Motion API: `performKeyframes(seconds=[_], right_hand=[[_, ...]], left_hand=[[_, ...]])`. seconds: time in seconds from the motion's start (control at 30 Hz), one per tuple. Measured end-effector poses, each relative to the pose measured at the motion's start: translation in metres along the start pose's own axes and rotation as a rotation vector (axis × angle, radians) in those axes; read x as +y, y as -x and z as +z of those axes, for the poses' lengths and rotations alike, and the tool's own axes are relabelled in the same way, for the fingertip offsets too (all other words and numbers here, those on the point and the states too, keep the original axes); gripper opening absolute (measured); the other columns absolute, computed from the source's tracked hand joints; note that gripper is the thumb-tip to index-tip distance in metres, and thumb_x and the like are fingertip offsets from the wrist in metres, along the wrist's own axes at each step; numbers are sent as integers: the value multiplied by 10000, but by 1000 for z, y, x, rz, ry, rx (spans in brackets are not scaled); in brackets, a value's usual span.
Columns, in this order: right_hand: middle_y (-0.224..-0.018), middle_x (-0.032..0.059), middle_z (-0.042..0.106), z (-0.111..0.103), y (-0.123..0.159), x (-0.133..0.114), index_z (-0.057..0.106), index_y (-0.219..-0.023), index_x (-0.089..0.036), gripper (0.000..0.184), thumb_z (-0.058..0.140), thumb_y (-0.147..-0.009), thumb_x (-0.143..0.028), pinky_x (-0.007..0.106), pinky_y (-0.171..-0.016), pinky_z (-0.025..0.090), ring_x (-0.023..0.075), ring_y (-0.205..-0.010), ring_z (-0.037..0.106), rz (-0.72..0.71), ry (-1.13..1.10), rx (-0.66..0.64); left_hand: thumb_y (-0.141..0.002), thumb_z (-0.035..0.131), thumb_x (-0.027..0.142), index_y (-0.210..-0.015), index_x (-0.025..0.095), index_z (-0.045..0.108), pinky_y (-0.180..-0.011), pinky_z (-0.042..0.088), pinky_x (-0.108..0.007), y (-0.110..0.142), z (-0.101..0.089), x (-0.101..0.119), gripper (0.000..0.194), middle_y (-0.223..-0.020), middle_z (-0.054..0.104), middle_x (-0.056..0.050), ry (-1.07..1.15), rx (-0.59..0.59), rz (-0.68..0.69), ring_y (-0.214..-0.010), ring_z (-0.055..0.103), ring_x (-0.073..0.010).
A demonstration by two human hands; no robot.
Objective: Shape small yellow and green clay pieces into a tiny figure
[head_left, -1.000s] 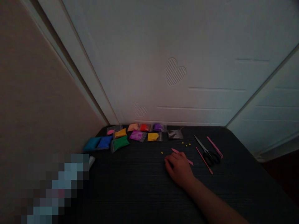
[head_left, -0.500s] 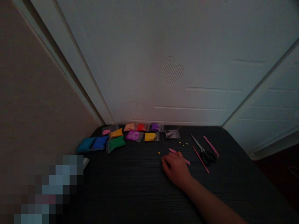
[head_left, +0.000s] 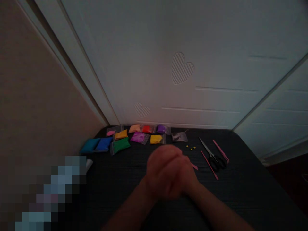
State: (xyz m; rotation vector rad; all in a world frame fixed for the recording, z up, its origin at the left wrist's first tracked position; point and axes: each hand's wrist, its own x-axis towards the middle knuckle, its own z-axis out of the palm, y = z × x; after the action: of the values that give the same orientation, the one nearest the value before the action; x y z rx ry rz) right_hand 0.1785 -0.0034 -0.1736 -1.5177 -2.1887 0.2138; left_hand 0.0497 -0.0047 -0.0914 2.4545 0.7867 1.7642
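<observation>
My left hand (head_left: 160,170) reaches in from the lower left, blurred, and meets my right hand (head_left: 189,175) over the middle of the dark table. The left hand overlaps the right, so the fingers of both are smeared or hidden; anything between them does not show. Beneath the right hand, the end of a flat pink tool (head_left: 194,166) sticks out. Several tiny yellow bits (head_left: 191,149) lie a little beyond the hands. To the right are a thin pink stick (head_left: 209,165), black-handled scissors (head_left: 211,156) and a bent pink strip-like tool (head_left: 221,151).
Small bags of coloured material line the back of the table (head_left: 115,189): a green bag (head_left: 121,145), a blue bag (head_left: 104,144), a yellow bag (head_left: 156,139), a grey bag (head_left: 179,137) and others. A white panel (head_left: 154,64) rises behind. The lower left is pixelated.
My left hand has come into view and joined the right, which stayed resting near the pink tool. Hands now cover the single yellow bit's spot. The view has shifted slightly.
</observation>
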Motion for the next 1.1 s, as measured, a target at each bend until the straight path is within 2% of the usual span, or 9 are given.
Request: performKeyframes(seconds=[0.07, 0.1, 0.13, 0.2, 0.3, 0.5, 0.6, 0.7, 1.1], right_hand=[[-735, 25, 596, -2, 0, 0, 575, -793, -200, 146, 429, -805, -208, 320, -707, 288, 168, -739, 519, 1, -7, -8], [-742, 20, 594, -3, 1, 0, 573, -813, -204, 153, 420, -813, -210, 319, -719, 287, 162, -743, 518, 1, -12, -15], [-744, 16, 592, -4, 1, 0, 571, -832, -208, 160, 411, -819, -209, 319, -730, 285, 155, -744, 516, 1, -18, -23], [-740, 11, 588, -5, 3, 0, 569, -855, -211, 168, 404, -825, -208, 319, -741, 283, 145, -737, 514, 5, -28, -44], [-746, 9, 585, -7, 6, 3, 568, -880, -218, 171, 406, -825, -221, 322, -749, 280, 140, -732, 509, 13, -46, -86], [-741, 5, 573, -7, 5, 11, 562, -951, -231, 192, 438, -804, -217, 337, -724, 278, 143, -696, 479, -9, -47, -121], [-712, -2, 557, -5, 3, 13, 560, -974, -233, 212, 462, -787, -206, 346, -717, 276, 140, -668, 467, -51, -41, -160], [-708, 0, 550, -3, 1, 13, 551, -1006, -229, 238, 468, -784, -209, 353, -704, 275, 140, -656, 460, -72, -35, -212], [-701, 1, 544, -2, -1, 12, 542, -1058, -233, 277, 476, -789, -234, 352, -666, 270, 143, -651, 453, -101, 3, -271]], left_hand=[[-732, 483, 98, -945, 173, 513, -738, 460, -324, -3, 15, -33, 227, -856, 568, -50, -52, 21, -61, -827, 541, -164], [-730, 472, 79, -902, 161, 523, -727, 457, -316, -1, 21, -50, 198, -821, 575, -48, -84, -29, -108, -808, 541, -161], [-741, 454, 79, -856, 155, 535, -727, 451, -315, 3, 26, -66, 160, -798, 583, -48, -126, -110, -175, -798, 542, -160], [-749, 447, 99, -827, 158, 558, -734, 444, -314, 15, 30, -91, 148, -791, 601, -45, -143, -353, -184, -795, 548, -164], [-762, 443, 125, -854, 158, 567, -770, 430, -324, 37, 28, -111, 158, -828, 618, -51, -159, -498, -219, -817, 555, -169], [-774, 435, 157, -867, 168, 563, -759, 425, -272, 54, 27, -122, 159, -857, 630, -30, -122, -569, -362, -825, 572, -148], [-766, 441, 173, -846, 185, 563, -605, 419, -232, 52, 28, -125, 147, -707, 623, 17, -138, -633, -463, -645, 575, -123], [-744, 456, 168, -790, 181, 561, -502, 370, -203, 50, 28, -127, 116, -610, 590, 45, -126, -615, -550, -529, 534, -97], [-745, 445, 162, -771, 185, 552, -502, 346, -195, 51, 27, -130, 112, -607, 579, 54, -89, -597, -572, -513, 514, -81]])
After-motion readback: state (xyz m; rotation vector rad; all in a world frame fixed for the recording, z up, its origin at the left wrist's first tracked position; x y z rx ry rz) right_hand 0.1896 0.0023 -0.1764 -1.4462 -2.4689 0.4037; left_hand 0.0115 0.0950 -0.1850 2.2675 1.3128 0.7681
